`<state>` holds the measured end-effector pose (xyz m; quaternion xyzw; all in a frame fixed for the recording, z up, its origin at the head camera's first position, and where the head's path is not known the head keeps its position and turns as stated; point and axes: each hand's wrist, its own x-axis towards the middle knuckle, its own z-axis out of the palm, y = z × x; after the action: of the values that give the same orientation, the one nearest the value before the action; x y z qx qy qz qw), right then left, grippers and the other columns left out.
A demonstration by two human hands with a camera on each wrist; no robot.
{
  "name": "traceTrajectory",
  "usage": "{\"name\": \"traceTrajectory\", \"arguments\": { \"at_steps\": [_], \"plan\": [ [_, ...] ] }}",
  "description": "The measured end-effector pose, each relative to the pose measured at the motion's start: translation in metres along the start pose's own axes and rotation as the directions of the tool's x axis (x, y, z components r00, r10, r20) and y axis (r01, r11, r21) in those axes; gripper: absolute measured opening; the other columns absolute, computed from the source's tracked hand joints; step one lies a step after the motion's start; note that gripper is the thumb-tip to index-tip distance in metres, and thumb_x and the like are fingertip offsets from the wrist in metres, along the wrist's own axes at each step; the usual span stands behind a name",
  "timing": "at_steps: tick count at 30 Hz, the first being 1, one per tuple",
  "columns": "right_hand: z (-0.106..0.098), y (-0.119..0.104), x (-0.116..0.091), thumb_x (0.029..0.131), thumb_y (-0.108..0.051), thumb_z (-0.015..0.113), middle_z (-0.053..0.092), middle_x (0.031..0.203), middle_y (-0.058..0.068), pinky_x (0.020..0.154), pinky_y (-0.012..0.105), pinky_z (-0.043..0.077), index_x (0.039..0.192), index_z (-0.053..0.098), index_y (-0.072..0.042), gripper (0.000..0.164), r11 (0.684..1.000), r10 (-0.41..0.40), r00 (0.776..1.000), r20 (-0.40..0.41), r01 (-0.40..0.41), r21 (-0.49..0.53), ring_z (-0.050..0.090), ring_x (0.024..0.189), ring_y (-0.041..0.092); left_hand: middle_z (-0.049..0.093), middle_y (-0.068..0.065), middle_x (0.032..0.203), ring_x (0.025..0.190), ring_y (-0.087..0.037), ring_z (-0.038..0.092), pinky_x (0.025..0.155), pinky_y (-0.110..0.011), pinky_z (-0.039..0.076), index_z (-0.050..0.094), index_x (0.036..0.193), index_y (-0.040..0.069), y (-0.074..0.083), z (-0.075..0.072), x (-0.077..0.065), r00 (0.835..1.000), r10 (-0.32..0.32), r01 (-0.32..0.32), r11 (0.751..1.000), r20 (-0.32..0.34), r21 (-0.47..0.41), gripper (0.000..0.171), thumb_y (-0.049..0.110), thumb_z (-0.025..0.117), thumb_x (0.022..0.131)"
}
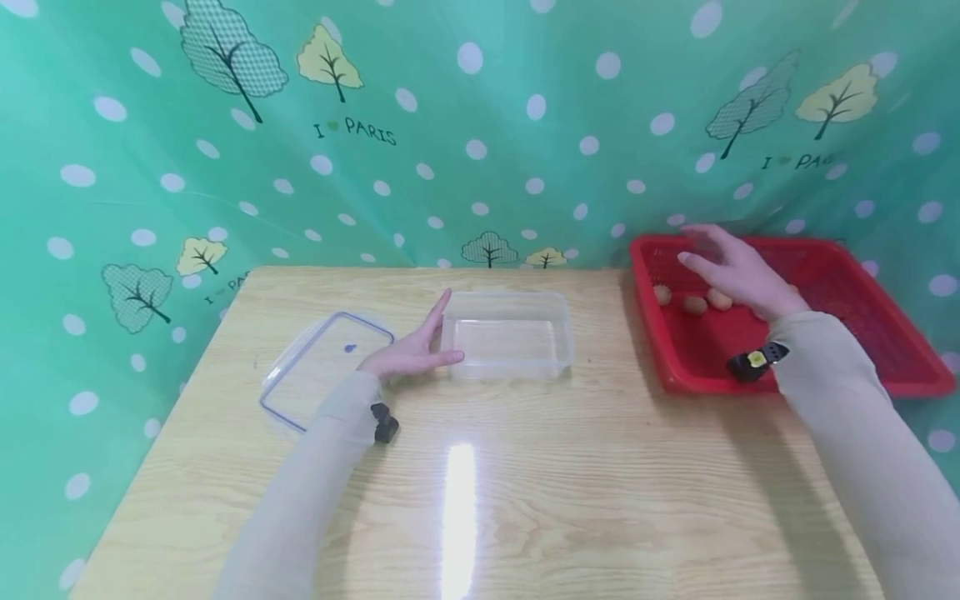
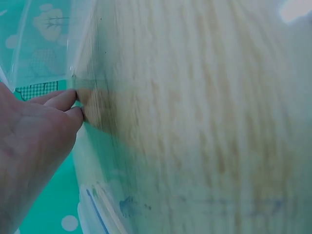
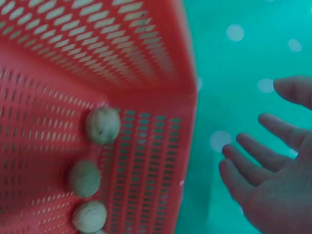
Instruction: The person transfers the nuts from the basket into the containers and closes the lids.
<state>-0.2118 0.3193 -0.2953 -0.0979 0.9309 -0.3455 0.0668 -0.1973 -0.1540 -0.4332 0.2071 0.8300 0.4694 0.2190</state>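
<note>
Running this remotely, I'd brace the clear plastic container (image 1: 510, 368) on the wooden table (image 1: 570, 483) with that loosely spread left hand (image 1: 408, 353), then lower the empty, relaxed right hand (image 1: 738, 271) over one roundish tan ball (image 1: 718, 300) in the red basket (image 1: 708, 384).

Work area: patterned green sheet (image 1: 423, 46) and wooden tabletop (image 1: 570, 483).
The sheet is hanging behind the tabletop and is continuing along its left side; it is displaying white dots (image 1: 470, 58), 4 pairs of printed trees (image 1: 327, 60) (1 checked, 1 yellow per pair) and dark lettering (image 1: 371, 132), including "PARIS". The tabletop is showing pale grain and is reflecting 1 bright streak of light (image 1: 459, 521) toward its near side.
</note>
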Motion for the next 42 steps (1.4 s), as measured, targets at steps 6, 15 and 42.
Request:
{"name": "traceTrajectory", "arguments": {
  "at_steps": [6,15,42],
  "plan": [
    [0.001,0.021,0.008,0.095,-0.033,0.061,0.033,0.147,0.019,0.092,0.068,0.040,0.151,0.028,-0.012,0.068,1.000,0.019,0.999,0.039,-0.019,-0.011,0.032,0.128,0.041,-0.017,0.000,0.159,0.145,-0.028,0.005,0.114,-0.049,0.014,-0.021,0.145,0.049,0.000,0.002,0.003,1.000,-0.011,0.011,1.000,-0.004,-0.002,0.110,0.032,0.071,0.088],
    [0.011,0.041,0.027,0.092,-0.022,0.066,0.043,0.139,0.020,0.094,0.063,0.042,0.142,0.043,-0.005,0.057,0.998,-0.040,0.996,0.078,0.044,-0.042,0.038,0.122,0.038,-0.018,0.007,0.158,0.145,-0.028,0.005,0.114,-0.051,0.013,-0.018,0.146,0.052,-0.005,0.006,0.003,0.999,-0.008,0.007,1.000,-0.039,-0.028,0.113,0.041,0.075,0.082],
    [0.034,0.100,0.062,0.096,-0.018,0.059,0.052,0.125,0.026,0.080,0.037,0.055,0.136,0.045,0.008,0.049,0.981,0.133,0.971,0.197,-0.158,0.116,0.056,0.095,0.028,-0.016,0.001,0.159,0.140,-0.045,0.015,0.108,-0.061,0.022,-0.020,0.148,0.046,0.009,0.008,0.009,0.999,-0.020,0.023,0.998,-0.043,0.054,0.112,0.045,0.072,0.084]
  ]
}}
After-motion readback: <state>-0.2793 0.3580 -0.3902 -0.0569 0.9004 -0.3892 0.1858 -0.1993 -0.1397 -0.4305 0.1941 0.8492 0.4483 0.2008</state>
